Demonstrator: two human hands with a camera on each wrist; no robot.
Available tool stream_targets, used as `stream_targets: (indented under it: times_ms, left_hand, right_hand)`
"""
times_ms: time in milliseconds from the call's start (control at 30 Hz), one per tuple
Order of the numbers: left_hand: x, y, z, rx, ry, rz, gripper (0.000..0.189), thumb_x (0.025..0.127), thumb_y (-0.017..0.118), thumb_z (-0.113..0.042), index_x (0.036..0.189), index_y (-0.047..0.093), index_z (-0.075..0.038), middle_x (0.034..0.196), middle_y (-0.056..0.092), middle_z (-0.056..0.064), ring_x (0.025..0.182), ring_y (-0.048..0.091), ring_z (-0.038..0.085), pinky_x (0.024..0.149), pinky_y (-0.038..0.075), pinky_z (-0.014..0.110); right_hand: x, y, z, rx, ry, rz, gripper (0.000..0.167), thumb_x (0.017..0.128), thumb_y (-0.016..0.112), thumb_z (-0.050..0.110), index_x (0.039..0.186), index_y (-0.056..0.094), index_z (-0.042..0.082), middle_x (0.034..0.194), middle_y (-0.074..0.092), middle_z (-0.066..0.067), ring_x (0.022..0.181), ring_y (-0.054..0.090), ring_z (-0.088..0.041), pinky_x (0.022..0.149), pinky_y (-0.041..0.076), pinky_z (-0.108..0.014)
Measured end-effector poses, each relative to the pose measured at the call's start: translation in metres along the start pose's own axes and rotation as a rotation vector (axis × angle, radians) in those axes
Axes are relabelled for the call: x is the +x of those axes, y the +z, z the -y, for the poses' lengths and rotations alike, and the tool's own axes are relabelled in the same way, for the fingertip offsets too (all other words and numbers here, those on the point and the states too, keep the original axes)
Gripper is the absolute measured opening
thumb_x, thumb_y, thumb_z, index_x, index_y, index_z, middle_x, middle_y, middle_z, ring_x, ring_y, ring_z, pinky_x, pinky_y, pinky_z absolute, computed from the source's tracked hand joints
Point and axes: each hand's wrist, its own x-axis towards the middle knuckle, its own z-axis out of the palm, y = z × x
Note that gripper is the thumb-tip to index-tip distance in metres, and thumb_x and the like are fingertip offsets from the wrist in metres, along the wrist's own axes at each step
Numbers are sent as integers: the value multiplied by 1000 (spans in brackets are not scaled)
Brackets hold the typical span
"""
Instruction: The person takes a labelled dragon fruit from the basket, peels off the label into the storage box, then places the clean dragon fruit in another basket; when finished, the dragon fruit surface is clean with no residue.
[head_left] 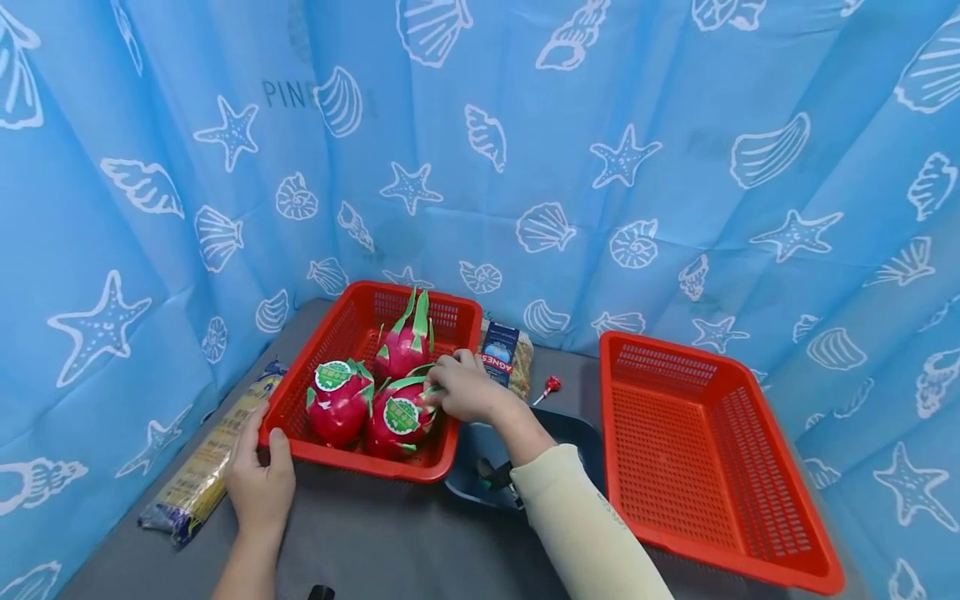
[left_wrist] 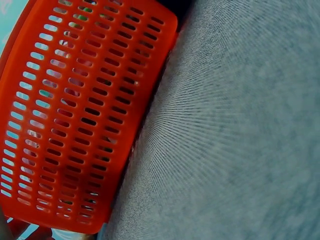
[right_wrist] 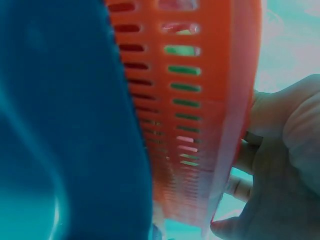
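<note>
Three pink dragon fruits with green leaf tips lie in a red perforated basket (head_left: 360, 458): one behind (head_left: 401, 350), one front left (head_left: 341, 408) and one front right (head_left: 386, 433). Round green-and-white labels show on the front two. My left hand (head_left: 258, 483) grips the basket's front left corner, thumb over the rim. Reaching across the right rim, my right hand (head_left: 468, 387) pinches the leafy end of the front right dragon fruit with curled fingers. In the right wrist view the basket wall (right_wrist: 215, 125) hides part of those fingers.
A dark blue tray (head_left: 472, 442) stands under my right forearm, beside the basket. Farther right is a second red basket (head_left: 675, 450). A long pasta pack (head_left: 206, 467) lies left; an AGNESI pack (head_left: 501, 350) and a red lollipop (head_left: 552, 384) lie behind the tray. A patterned blue curtain (head_left: 487, 183) surrounds the table.
</note>
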Motion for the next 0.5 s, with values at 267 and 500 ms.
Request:
stream_targets:
  times_ms: [267,500]
  left_hand:
    - [-2,-1,-3,8,-14,-7,45,99,60,-15,143,60,-7,144,60,10,125,59,33,92,40,9]
    - [0,1,-7,15,-26,12,45,99,60,-13,144,59,-8,145,58,10,127,59,34,91,41,10]
  right_hand:
    - [-11,-7,12,97,-46,7,12,97,70,30,100,67,19,104,54,1,113,39,-18,72,53,-26]
    - [-19,-15,16,123,-44,38,17,97,71,29,109,69,17,104,52,1,112,38,-17,70,53,-24]
